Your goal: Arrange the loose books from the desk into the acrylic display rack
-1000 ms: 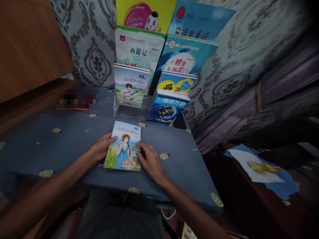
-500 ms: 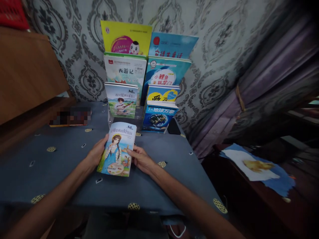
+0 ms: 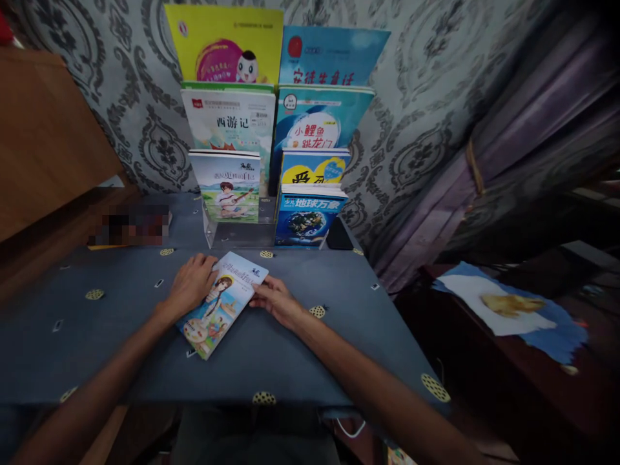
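Observation:
A thin paperback book (image 3: 223,307) with a girl in blue and a paint palette on its cover lies at or just over the tabletop, turned slantwise. My left hand (image 3: 190,284) is closed against its left edge, fingers bent at the upper corner. At the right edge, my right hand (image 3: 277,302) pinches the book, thumb on the cover and the other fingers partly hidden. Behind it stands a clear plastic book stand (image 3: 237,235). The stand's lower left holds a book with a guitar player (image 3: 231,194), and its lower right a blue earth book (image 3: 306,218).
Taller books, among them a yellow one (image 3: 223,39) and a teal one (image 3: 324,116), rise in the stand's back tiers. A black phone-like object (image 3: 340,236) lies right of it. A blurred-out item (image 3: 128,226) rests at left. A purple curtain (image 3: 436,194) hangs beyond the table's right edge.
The book has turned clockwise, its top leaning to the right, and sits a little lower. My left hand has shifted to its upper left side. The view has moved closer to the stand.

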Demonstrator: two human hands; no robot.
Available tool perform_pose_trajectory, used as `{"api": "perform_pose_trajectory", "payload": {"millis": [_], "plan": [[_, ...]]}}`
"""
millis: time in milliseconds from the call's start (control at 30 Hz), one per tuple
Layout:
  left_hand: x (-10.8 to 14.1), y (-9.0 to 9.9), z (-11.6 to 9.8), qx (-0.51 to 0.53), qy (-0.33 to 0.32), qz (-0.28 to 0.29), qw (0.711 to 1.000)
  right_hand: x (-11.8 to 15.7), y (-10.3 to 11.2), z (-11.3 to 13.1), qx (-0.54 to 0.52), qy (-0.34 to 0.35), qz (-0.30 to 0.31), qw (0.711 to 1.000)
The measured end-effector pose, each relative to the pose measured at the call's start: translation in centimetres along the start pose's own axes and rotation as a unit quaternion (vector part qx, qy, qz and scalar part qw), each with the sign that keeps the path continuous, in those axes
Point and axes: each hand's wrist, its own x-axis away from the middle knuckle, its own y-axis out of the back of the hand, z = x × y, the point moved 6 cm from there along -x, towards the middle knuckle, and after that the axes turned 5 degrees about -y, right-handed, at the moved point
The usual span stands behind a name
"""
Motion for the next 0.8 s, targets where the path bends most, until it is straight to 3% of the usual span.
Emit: {"api": "perform_pose_trajectory", "payload": {"millis": [133,300,500,633,800], "plan": [[0.3,-2.3,-1.4,0.007,-0.065,0.004,0.998,0.1,1.6,0.8,-0.005,-0.016,-0.033,0.999],[-0.4,-4.4,-1.2,0.067,-0.080,0.020,0.994,0.3,3.8,2.1,-0.020,-0.016,-0.107,0.994],[-1.1,-4.9,-3.4,0.105,-0.132,0.041,0.985,0.1,4.5,2.3,-0.007,-0.002,-0.116,0.993],[-0.6,-4.9,-5.5,0.129,-0.174,0.065,0.974,0.2,4.5,2.1,-0.011,0.004,-0.113,0.994],[0.6,-4.7,-6.7,0.119,-0.204,0.100,0.967,0.3,4.5,2.2,-0.004,0.013,-0.108,0.994]]}}
